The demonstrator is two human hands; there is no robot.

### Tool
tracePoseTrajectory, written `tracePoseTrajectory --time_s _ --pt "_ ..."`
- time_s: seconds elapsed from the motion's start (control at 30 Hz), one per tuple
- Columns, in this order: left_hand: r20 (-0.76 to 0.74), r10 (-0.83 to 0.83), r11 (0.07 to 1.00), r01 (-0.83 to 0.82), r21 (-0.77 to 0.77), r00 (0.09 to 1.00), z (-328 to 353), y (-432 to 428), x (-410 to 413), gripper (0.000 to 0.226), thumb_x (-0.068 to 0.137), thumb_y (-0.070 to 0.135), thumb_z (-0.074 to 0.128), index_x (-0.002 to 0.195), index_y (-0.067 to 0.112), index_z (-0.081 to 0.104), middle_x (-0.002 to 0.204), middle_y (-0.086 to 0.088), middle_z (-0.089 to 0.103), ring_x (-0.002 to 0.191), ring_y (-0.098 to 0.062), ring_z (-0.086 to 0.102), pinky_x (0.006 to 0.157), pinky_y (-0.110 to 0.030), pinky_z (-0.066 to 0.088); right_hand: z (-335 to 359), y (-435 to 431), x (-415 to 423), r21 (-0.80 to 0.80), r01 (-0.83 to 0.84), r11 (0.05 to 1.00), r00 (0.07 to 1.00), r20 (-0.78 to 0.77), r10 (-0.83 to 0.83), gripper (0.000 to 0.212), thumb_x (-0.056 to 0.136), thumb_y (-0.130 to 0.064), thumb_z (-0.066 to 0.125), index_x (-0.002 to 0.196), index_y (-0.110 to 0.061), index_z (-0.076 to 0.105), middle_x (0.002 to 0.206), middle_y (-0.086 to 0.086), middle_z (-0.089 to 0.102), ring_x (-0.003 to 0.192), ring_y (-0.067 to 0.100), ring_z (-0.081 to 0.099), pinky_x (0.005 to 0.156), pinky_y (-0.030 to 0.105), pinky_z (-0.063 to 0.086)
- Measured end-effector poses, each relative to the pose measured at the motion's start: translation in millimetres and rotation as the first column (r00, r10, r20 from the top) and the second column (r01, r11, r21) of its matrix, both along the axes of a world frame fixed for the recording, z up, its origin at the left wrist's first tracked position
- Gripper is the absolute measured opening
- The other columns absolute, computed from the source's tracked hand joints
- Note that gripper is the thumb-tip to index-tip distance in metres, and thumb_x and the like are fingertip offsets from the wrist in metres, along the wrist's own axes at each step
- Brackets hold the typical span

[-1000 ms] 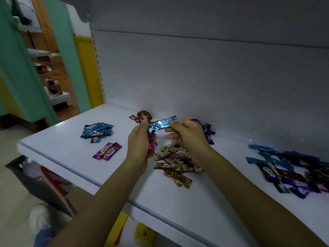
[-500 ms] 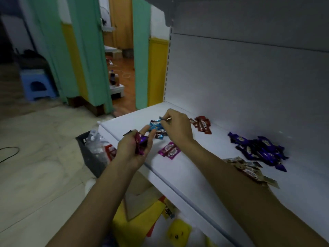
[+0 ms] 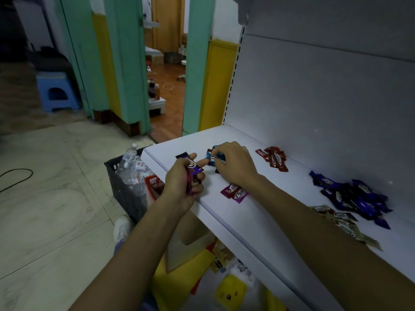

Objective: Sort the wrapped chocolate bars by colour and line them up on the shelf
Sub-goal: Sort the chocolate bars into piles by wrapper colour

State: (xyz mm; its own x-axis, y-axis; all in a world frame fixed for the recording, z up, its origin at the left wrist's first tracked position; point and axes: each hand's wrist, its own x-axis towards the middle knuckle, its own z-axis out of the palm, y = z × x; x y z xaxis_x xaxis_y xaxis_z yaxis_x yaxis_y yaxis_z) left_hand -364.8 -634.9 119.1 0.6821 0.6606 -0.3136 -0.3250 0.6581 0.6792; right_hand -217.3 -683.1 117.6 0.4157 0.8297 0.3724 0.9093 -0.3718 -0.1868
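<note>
i look down from far off and see the left hand (image 3: pixel 184 182) just off the front edge of the white shelf (image 3: pixel 224 135). its fingers and thumb are curled tight round a small bunch of purple-pink bars (image 3: pixel 195 172), and one dark wrapper end sticks up out of the top. the right hand (image 3: pixel 234 164) is just beside it, a bit further in over the shelf. its fingers are bent down and pinch a blue bar (image 3: pixel 219 156) lying with other blue ones; the hand hides most of them. two pink bars (image 3: pixel 234 193) lie flat just under the right wrist. a red pile (image 3: pixel 274 159) sits to the right of that hand, near the back wall. further right is a dark purple pile (image 3: pixel 352 196), and a gold pile (image 3: pixel 343 223) lies by the right arm. down left of the left hand is a black crate (image 3: pixel 125 194) with water bottles (image 3: pixel 132 169) in it.
</note>
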Motion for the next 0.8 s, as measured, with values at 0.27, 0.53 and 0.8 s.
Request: tracePoseTrajectory --time_s 0.27,0.53,0.8 --pt "-0.226 0.073 0.880 0.044 0.473 0.971 -2 -4 4 0.022 0.097 0.034 0.054 0.100 0.012 0.054 0.081 -0.005 0.062 0.057 -0.012 0.049 0.041 -0.017 0.037 23 -15 -23 0.308 0.006 0.951 0.654 -0.721 0.229 0.023 0.093 -0.029 0.057 0.095 -0.010 0.070 0.091 0.006 0.070 0.084 0.015 0.067 0.077 0.026 0.054" --pt "-0.184 -0.118 0.917 0.178 0.358 0.976 22 -47 31 0.026 0.101 0.029 0.040 0.104 0.014 0.062 0.073 0.001 0.070 0.045 -0.007 0.053 0.038 -0.013 0.036 41 -66 -7 0.387 0.317 0.866 0.369 -0.891 0.263 0.016 0.098 -0.021 0.049 0.084 -0.014 0.054 0.078 0.006 0.067 0.061 0.014 0.066 0.059 0.024 0.054" --pt "-0.116 -0.394 0.896 0.409 0.171 0.912 31 -122 89 0.017 0.103 0.017 0.037 0.109 0.015 0.053 0.094 0.001 0.071 0.061 -0.013 0.071 0.032 -0.012 0.032 37 -187 43 0.357 0.675 0.645 0.408 -0.910 0.078 0.014 0.100 -0.019 0.044 0.107 -0.015 0.055 0.081 0.008 0.062 0.042 0.007 0.055 0.043 0.021 0.043"
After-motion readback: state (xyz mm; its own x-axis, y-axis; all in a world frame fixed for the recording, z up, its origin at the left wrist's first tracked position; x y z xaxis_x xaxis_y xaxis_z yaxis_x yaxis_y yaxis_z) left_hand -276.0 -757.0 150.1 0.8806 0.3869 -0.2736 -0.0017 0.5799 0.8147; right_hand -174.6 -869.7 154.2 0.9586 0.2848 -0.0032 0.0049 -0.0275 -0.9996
